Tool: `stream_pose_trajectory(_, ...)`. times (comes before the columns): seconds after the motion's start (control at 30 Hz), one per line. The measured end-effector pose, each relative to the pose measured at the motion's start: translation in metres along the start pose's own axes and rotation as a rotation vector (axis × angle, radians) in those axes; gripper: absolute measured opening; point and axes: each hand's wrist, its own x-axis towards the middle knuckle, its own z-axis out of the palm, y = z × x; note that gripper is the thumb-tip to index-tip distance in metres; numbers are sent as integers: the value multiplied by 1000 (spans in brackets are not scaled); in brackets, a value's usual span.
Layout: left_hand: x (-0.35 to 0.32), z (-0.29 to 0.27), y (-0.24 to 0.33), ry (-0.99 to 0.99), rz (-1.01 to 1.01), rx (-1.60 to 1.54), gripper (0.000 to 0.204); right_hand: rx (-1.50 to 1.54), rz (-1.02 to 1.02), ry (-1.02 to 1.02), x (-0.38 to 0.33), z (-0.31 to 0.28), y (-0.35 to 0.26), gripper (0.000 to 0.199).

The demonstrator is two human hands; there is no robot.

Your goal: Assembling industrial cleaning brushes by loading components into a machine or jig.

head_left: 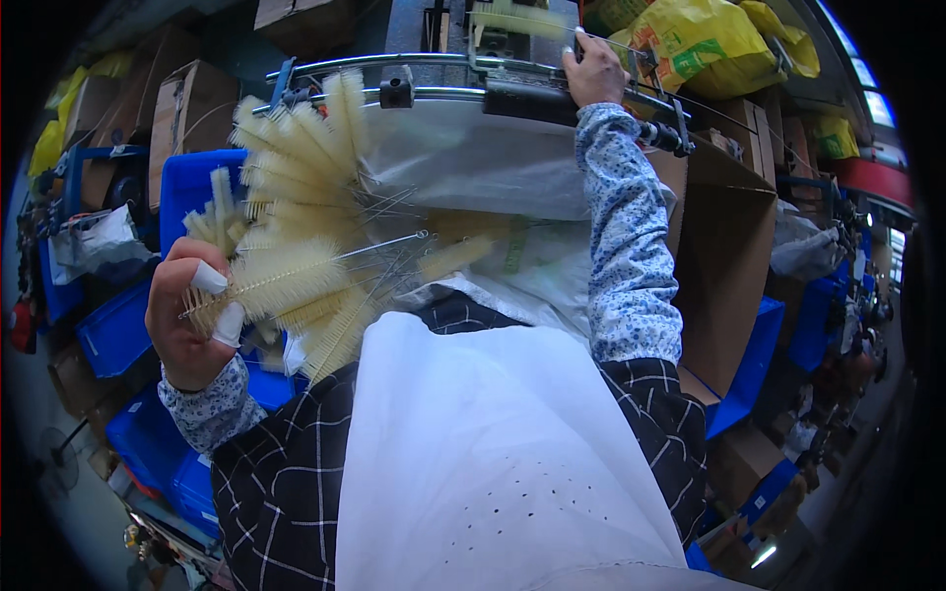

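Observation:
My left hand (pixel 197 315) pinches the bristled end of a pale yellow bottle brush (pixel 291 281) between thumb and finger, both with white tip covers. The brush's twisted wire stem points right and ends in a small loop. Around it a fan of similar brushes (pixel 301 163) lies over my lap, stems toward the middle. At the far side my right hand (pixel 596 71) is at a metal machine (pixel 434 64) with steel rods, fingers closed beside a thin wire; what they hold is hidden. Left of these fingers, a blurred pale brush (pixel 522 20) lies across the machine.
A blue bin (pixel 187 182) stands behind the brushes at left, with more blue bins (pixel 118 330) beyond. An open cardboard box (pixel 724 266) is right of my right arm. Yellow bags (pixel 700 44) lie at the far right. Whitish plastic sheeting (pixel 483 163) hangs below the machine.

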Motion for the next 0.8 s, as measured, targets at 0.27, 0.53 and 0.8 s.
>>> stream_pose_trajectory(0.27,4,6,-11,-39,27,-27,36,-56,27,-136,-7,13,-84,34)
stream_pose_trajectory(0.53,-3,-3,-11,-1,32,61,34,-31,6,-85,-3,0,-29,34)
stream_pose_trajectory(0.8,-9,-9,-23,39,-13,-28,33,160,-52,-266,30,-13,83,33)
